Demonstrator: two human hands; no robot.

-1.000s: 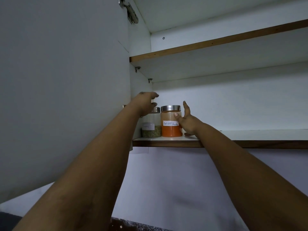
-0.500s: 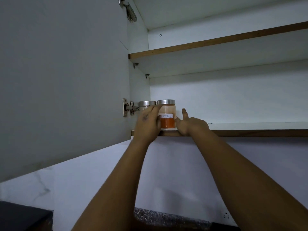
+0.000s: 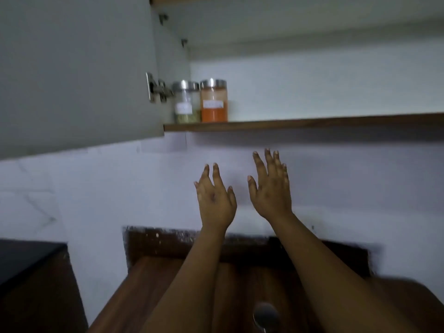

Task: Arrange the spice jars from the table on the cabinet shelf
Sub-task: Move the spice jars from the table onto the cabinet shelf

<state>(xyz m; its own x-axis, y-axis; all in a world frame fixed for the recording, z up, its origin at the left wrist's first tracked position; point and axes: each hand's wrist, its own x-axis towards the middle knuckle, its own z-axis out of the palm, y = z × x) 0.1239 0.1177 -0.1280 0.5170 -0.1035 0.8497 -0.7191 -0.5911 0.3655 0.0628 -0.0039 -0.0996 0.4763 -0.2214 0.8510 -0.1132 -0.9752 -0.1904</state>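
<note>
Jars (image 3: 201, 102) stand upright on the shelf (image 3: 312, 122), up-left of both empty, spread hands; left hand (image 3: 216, 198) nearer than right hand (image 3: 270, 191).

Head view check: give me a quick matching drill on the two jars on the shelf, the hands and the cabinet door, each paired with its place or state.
Things:
1. orange-powder jar
2. green-spice jar
3. left hand
4. cabinet door

Places or states:
A. swung open, at the left of the shelf
B. at the shelf's left end, next to the hinge
C. below the shelf, fingers spread, holding nothing
D. on the shelf, right of the other jar

Pairs: 1-D, 2-B, 3-C, 4-A
</note>
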